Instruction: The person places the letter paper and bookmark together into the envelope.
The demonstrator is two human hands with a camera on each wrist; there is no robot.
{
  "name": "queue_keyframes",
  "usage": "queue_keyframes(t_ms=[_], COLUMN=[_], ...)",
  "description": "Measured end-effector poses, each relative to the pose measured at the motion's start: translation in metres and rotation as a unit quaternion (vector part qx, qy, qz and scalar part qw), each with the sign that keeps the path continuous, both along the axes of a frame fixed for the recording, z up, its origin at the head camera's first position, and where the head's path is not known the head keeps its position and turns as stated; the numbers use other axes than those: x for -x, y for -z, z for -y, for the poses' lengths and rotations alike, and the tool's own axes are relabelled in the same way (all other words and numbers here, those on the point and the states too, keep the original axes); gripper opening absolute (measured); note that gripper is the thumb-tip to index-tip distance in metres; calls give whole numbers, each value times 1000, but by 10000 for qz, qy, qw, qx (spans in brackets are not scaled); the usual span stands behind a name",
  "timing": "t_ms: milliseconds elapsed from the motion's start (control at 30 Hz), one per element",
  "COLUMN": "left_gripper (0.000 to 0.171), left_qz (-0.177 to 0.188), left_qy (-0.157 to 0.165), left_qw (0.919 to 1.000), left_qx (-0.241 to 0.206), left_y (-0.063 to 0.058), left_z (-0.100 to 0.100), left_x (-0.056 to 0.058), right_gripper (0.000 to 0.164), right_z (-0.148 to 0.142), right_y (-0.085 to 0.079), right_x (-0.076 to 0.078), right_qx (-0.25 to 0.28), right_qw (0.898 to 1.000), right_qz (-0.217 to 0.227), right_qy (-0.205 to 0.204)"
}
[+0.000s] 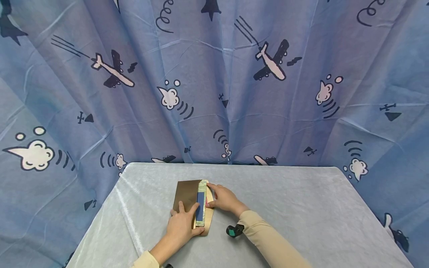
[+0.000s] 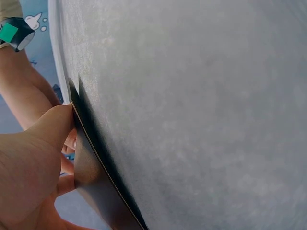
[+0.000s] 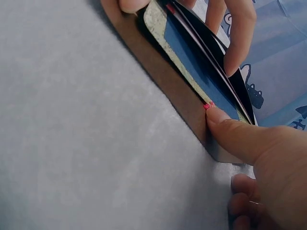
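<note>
On the grey cloth lies a brown folder (image 1: 187,188), its cover slightly raised above a rounded lower flap (image 3: 158,79). Between them is a blue card with a pale green patterned border (image 1: 200,206). My left hand (image 1: 179,225) holds the folder, fingers spread over the cover and thumb at the near edge; the left wrist view shows that thumb on the folder's rim (image 2: 74,108). Along the right side, my right hand (image 1: 228,200) grips the card's edge, its thumb (image 3: 218,116) beside a small red piece (image 3: 207,106) and its index finger at the far corner.
A grey cloth covers the table (image 1: 301,208). Behind it hangs a blue curtain (image 1: 214,93) printed with aeroplanes and clouds. A black device with a green patch (image 1: 235,230) sits at the right wrist.
</note>
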State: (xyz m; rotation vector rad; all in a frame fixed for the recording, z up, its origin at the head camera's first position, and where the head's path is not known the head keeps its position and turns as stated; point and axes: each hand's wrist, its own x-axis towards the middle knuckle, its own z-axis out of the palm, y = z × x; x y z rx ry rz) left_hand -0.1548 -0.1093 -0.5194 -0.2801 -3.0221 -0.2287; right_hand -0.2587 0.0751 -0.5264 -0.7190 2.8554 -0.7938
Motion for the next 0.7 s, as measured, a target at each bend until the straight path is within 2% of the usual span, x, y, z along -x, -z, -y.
queue_keyframes(t_ms=[433, 700], left_gripper=[85, 84], left_qz=[-1, 8], left_qy=[-17, 15], left_qw=[10000, 10000], left_qx=[94, 96], left_y=[-2, -3], left_z=[0, 0], left_x=[1, 0], right_gripper=[87, 88], right_z=[4, 4], right_y=[1, -2], right_x=[7, 5], right_qx=[-324, -379], right_qw=[9990, 9990], right_qz=[274, 171], right_qy=[159, 145])
